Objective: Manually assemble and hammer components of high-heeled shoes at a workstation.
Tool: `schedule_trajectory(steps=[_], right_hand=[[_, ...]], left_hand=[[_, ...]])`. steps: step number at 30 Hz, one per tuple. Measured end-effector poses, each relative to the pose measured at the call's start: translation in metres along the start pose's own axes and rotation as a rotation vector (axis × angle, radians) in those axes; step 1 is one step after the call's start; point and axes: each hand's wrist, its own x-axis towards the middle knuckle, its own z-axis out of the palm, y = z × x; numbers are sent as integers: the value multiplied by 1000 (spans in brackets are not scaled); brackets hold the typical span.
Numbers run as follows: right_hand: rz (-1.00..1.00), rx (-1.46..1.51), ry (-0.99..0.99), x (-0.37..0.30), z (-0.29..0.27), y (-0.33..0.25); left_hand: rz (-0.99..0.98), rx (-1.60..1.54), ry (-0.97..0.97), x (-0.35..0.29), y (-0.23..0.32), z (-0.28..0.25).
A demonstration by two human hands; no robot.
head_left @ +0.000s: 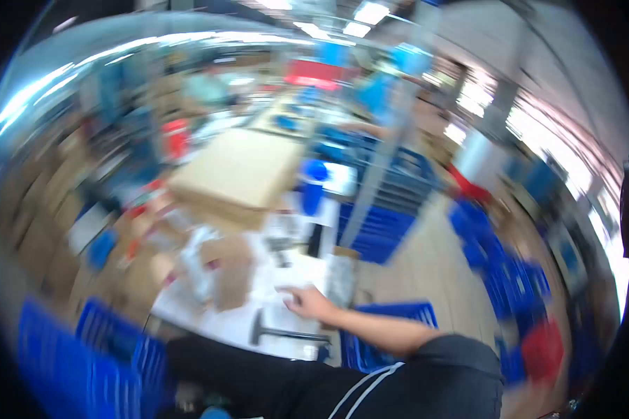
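The whole picture is smeared by motion. My right hand [307,302] reaches in from the lower right and rests on the white tabletop [244,322], its fingers curled toward a small pale item that is too blurred to name. Whether the hand grips anything cannot be told. A dark T-shaped tool [269,329], like a hammer, lies on the table just in front of the hand. My left hand is out of view. Dark cloth with white stripes [370,391] fills the lower edge.
A large cardboard box [237,171] stands at the far side of the table, with a blue bottle [313,187] to its right. Brown cardboard pieces [230,279] lie left of the hand. Blue crates [377,223] stand stacked on the floor at right, and more [91,349] at lower left.
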Motion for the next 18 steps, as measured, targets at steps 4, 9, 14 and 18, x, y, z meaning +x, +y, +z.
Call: schedule_trajectory(steps=[4, 9, 14, 18], right_hand=[[603, -400, 353, -106, -238, 169], [1480, -928, 503, -285, -520, 177], [1344, -838, 425, -167, -525, 167], [1345, -734, 578, -127, -531, 181]], left_hand=[[-144, -473, -255, -2, 29, 104], [-385, -768, -308, -12, 50, 184], [-569, -834, -364, -11, 49, 199], [-730, -904, -384, -6, 42, 220]])
